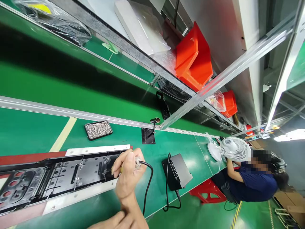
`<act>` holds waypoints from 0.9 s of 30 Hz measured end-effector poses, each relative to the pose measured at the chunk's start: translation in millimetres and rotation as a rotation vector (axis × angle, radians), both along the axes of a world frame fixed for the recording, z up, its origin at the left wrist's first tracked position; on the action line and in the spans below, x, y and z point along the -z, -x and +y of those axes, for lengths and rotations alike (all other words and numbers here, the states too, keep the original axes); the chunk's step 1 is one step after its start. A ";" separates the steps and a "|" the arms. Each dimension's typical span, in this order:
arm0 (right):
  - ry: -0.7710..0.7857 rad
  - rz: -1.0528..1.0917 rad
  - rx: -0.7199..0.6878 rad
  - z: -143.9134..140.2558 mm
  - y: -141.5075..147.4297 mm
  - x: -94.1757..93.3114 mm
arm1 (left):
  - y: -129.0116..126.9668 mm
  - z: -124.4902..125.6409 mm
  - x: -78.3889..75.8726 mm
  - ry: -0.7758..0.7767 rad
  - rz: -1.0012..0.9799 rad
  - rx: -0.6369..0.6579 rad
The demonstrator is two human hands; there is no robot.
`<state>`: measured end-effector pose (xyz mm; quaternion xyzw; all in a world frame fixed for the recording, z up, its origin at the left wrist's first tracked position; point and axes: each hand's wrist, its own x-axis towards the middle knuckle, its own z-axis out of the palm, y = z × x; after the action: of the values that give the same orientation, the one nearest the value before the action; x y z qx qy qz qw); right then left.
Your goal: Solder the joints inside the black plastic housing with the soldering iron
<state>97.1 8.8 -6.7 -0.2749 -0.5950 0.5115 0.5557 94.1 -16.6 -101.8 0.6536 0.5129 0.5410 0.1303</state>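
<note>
My right hand [130, 171] is wrapped round a corded electric screwdriver [137, 163], whose clear end and black cord show behind the fingers. Its tip is hidden by the hand, over the right end of a long black plastic housing [88, 168]. That housing lies open side up in a fixture with white side strips [78, 196], and shows ribs, posts and round holes. At the bottom edge, my left hand [114, 222] is partly cut off and slightly blurred. Its outstretched fingers lie against my right forearm, with no object visible in them.
Behind the housing lies a black tray of small metal parts [98, 129]. A black box with cables [178, 171] stands to the right. Further along are a white fan [234, 149] and a seated co-worker [252, 178]. Red bins [194, 57] sit on the shelf above.
</note>
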 end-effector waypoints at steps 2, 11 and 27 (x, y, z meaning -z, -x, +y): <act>-0.009 -0.114 0.044 -0.4 -0.8 -6.8 | -16.1 16.3 -6.8 0.100 -0.085 -0.100; -0.053 -0.200 -0.026 5.3 -2.0 -35.9 | 42.8 29.7 -31.1 0.154 -0.149 -0.133; -0.092 -0.287 -0.126 11.5 -12.0 -51.6 | 40.7 22.6 -81.2 0.106 -0.301 -0.174</act>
<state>109.1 20.3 44.9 -0.2816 -0.7071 0.4729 0.4439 53.4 6.0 -20.6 0.5107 0.5698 0.6143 0.1926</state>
